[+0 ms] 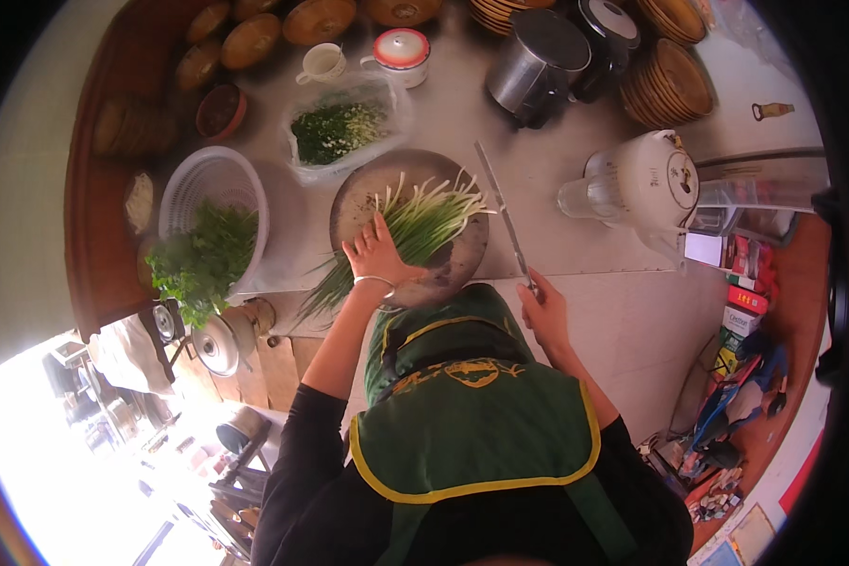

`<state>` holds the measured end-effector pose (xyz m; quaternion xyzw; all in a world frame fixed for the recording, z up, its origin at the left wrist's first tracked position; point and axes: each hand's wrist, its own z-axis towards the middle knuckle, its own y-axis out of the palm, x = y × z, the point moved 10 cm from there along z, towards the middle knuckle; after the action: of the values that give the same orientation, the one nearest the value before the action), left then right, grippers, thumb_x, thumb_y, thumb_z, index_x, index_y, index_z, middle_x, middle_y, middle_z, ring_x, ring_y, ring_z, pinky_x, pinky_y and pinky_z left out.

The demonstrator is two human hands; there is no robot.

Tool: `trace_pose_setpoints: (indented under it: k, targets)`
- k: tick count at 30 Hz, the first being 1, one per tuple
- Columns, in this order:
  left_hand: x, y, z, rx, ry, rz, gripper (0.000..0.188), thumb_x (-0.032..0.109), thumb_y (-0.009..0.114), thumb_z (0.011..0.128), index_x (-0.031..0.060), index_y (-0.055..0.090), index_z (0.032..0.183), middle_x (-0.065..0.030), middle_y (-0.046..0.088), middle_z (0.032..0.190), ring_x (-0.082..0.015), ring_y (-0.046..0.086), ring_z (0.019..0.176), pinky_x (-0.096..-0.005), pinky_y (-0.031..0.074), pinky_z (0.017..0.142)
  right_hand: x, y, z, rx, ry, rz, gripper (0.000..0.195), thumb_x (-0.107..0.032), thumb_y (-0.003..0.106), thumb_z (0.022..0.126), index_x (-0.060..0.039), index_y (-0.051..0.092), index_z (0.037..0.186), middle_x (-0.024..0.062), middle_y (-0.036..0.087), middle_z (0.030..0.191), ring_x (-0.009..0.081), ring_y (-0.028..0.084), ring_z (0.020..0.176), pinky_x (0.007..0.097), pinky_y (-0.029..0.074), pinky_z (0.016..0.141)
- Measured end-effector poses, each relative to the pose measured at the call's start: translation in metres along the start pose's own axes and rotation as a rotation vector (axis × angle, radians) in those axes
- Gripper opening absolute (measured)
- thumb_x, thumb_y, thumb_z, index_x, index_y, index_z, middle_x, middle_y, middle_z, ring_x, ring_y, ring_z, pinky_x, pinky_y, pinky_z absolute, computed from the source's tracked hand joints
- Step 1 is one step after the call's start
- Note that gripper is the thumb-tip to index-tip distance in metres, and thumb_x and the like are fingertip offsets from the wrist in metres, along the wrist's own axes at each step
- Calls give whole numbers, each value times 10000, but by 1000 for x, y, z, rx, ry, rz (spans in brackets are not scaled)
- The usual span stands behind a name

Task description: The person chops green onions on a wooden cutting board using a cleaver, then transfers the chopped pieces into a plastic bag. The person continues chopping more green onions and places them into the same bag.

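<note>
A bunch of long green garlic chives (430, 225) with pale stem ends lies across a round, dark-stained chopping board (463, 266). My left hand (376, 257), a bangle at its wrist, rests on the bunch with the fingers spread. The pale ends fan out towards the upper right, and the green tips hang past the board's lower left edge. Just right of the board, my right hand (546, 315) grips the handle of a kitchen knife (501, 201). Its blade is seen nearly edge-on, pointing away from me, close to the pale ends.
Chopped greens fill a clear plastic bag (400, 113) behind the board. To the left, a white plastic colander (216, 161) holds leafy herbs (201, 258). A white kettle (644, 180) and a glass (572, 198) stand at right; a steel pot (520, 85) and stacked brown bowls (668, 85) are farther back.
</note>
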<state>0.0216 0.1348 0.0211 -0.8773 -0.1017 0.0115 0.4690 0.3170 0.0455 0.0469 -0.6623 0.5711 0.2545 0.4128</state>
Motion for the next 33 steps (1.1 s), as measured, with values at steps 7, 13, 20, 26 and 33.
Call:
trace_pose_setpoints:
  k: [7,13,20,26,33]
  targets:
    - [5,-20,16,57,-52,-59,1294,683,729,481,20,143,1425,-249,488,1260,-349,454,1207,-571,131,1067,-5,-10,10,-3,-3,-84,454,-267,607,854,-22,541,1231,3,486,514,62,468,456,230,374,459]
    - [44,-4,11,103,5,214,1242,675,718,523,46,151,1430,-238,413,1314,-396,395,1225,-591,127,1059,4,9,20,-65,15,-109,472,-299,610,845,-26,546,1225,18,508,529,80,497,465,246,395,468]
    - [42,-7,-1,349,180,160,982,532,711,621,28,314,1365,-186,534,1092,-291,522,973,-469,364,897,17,19,28,-36,6,-61,537,-325,637,828,16,523,1227,18,523,563,78,449,454,245,373,447]
    - [27,0,4,616,207,156,614,210,503,784,21,365,1353,-55,584,976,-216,536,849,-352,419,736,-14,25,14,-40,-117,3,350,-247,550,887,34,528,1094,-4,414,495,73,378,367,236,268,334]
    - [17,-29,-17,523,210,-55,931,404,701,675,-36,276,1378,-108,516,1158,-266,470,1079,-407,322,962,-60,27,3,114,-380,27,260,-215,529,890,-1,465,756,40,419,473,129,392,364,295,308,374]
